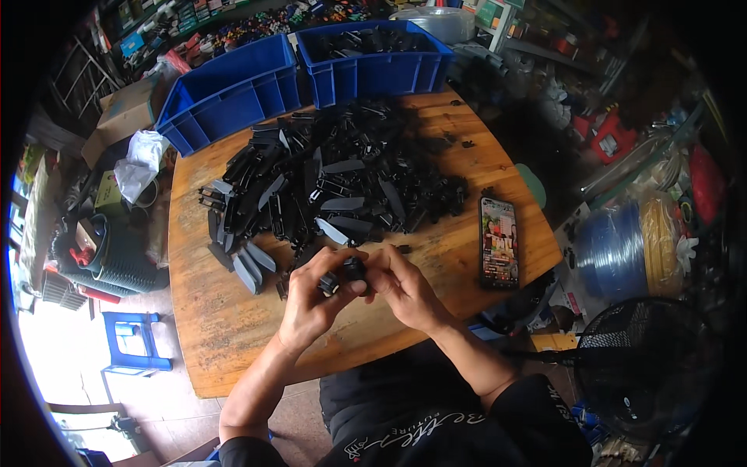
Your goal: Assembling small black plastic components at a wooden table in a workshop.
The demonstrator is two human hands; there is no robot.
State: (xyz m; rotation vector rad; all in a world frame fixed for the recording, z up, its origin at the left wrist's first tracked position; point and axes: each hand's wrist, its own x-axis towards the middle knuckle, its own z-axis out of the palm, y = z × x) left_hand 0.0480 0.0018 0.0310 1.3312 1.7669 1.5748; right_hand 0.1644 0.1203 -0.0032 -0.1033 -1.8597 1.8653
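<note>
Head view is showing two bare hands meeting above the near half of the table [226, 335]. The left hand [311, 294] is curling its fingers and thumb around a black part [355, 269] (a second dark bit is peeking out by its palm, and whether it is joined to the part cannot be told). The right hand [406, 289] is pinching the same part from the other side with thumb and bent fingers. That part is sitting between the two hands, over the table.

A pile [311, 187] of black pieces is covering the table's middle, with grey blades [247, 271] lying loose toward the table's left side. On the table's right side a phone [499, 245] is lying face up, its screen glowing.

Two blue bins are standing at the table's far edge: a left bin [243, 107] and a right bin [381, 82] (this one is holding more black pieces). Left of the table, a white bag [140, 167] is slumping, and nearer, a blue stool [134, 341] is standing on the floor. Right of the table, a blue coil [611, 257] and a yellow coil [663, 243] are resting side by side, with a black fan [642, 366] standing nearer.
</note>
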